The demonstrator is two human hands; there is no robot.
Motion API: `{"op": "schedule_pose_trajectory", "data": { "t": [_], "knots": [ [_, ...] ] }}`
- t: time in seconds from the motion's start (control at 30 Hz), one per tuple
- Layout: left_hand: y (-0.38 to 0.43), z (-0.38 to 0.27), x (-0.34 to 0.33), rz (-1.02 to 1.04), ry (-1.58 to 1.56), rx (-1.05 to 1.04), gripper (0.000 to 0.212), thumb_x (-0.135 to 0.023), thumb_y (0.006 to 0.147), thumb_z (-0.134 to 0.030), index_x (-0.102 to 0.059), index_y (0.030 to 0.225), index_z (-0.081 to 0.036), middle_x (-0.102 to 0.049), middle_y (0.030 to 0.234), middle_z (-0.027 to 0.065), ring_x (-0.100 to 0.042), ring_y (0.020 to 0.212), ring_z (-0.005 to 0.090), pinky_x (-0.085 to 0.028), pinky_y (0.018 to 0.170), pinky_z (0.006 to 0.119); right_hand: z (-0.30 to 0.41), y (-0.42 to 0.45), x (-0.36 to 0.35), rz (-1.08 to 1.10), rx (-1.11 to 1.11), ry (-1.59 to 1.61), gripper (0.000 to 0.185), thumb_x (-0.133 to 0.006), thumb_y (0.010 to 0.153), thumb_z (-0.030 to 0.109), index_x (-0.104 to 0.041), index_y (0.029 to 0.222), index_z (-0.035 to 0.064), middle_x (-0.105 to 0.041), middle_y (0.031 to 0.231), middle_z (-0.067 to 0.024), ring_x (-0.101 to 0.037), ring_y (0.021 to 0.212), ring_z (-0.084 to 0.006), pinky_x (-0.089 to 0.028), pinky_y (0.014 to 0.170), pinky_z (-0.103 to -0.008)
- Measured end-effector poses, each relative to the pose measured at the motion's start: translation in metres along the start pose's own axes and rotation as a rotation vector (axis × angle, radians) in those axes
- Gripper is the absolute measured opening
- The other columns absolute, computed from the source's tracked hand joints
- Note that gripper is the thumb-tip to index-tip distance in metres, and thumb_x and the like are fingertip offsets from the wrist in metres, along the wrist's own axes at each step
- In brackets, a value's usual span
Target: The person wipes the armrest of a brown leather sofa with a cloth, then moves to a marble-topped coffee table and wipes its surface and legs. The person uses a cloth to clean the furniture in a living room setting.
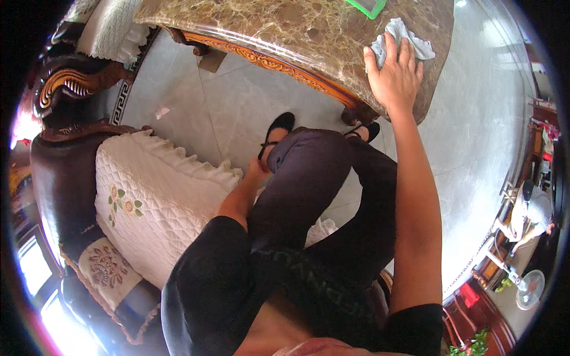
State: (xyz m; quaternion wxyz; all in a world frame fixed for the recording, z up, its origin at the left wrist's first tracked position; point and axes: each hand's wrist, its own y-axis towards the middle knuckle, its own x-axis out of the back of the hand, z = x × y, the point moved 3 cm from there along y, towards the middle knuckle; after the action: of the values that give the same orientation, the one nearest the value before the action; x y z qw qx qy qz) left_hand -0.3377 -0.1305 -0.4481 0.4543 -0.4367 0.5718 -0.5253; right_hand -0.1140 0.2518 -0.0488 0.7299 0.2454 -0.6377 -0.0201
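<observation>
My right hand [395,78] lies flat, fingers spread, on a crumpled pale grey cloth [420,46] near the right end of a brown marble tabletop [285,26]. Part of the cloth is hidden under the palm and fingers. A green-rimmed object [373,10], cut off by the top of the view, sits on the marble beyond the cloth. My left hand [259,168] hangs low beside my left knee; its fingers are partly hidden by the leg, and its grip is unclear.
A dark leather sofa [58,178] with a quilted cream cover [164,196] stands at the left. The table has a carved wooden edge [267,60]. A small scrap [162,112] lies on the tiled floor. At far right are a seated person [530,209] and a standing fan [530,289].
</observation>
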Motion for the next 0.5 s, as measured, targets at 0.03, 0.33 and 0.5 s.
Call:
{"op": "schedule_pose_trajectory", "data": {
  "t": [0.03, 0.33, 0.5],
  "knots": [
    [0.000, -0.003, 0.002, 0.001, 0.034, -0.011, 0.056, -0.031, 0.106, -0.039, -0.048, 0.141, 0.001, -0.055, 0.138, 0.0191, -0.055, 0.123, 0.0310, -0.046, 0.101, 0.050, -0.001, 0.000, 0.000, -0.015, 0.005, -0.003, 0.071, -0.040, 0.097, 0.066, -0.041, 0.154, 0.0226, -0.037, 0.159, -0.0205, -0.031, 0.149, -0.0363, -0.018, 0.120, -0.0589],
    [0.036, -0.010, 0.002, 0.042, 0.466, -0.117, 0.053, -0.044, 0.101, -0.040, -0.057, 0.129, 0.003, -0.061, 0.124, 0.0243, -0.060, 0.116, 0.0348, -0.049, 0.094, 0.052, -0.007, 0.002, -0.001, -0.035, 0.003, -0.043, 0.072, -0.043, 0.096, 0.068, -0.042, 0.153, 0.0242, -0.039, 0.158, -0.0195, -0.032, 0.148, -0.0351, -0.021, 0.119, -0.0589],
    [0.042, -0.067, 0.038, 0.117, 1.347, -0.438, 0.052, -0.051, 0.099, -0.041, -0.062, 0.122, 0.005, -0.065, 0.117, 0.0272, -0.063, 0.112, 0.0368, -0.050, 0.090, 0.053, 0.020, 0.001, -0.003, -0.020, 0.023, 0.081, 0.071, -0.041, 0.096, 0.068, -0.042, 0.153, 0.0242, -0.038, 0.159, -0.0196, -0.031, 0.149, -0.0353, -0.019, 0.120, -0.0584]
  ]
}}
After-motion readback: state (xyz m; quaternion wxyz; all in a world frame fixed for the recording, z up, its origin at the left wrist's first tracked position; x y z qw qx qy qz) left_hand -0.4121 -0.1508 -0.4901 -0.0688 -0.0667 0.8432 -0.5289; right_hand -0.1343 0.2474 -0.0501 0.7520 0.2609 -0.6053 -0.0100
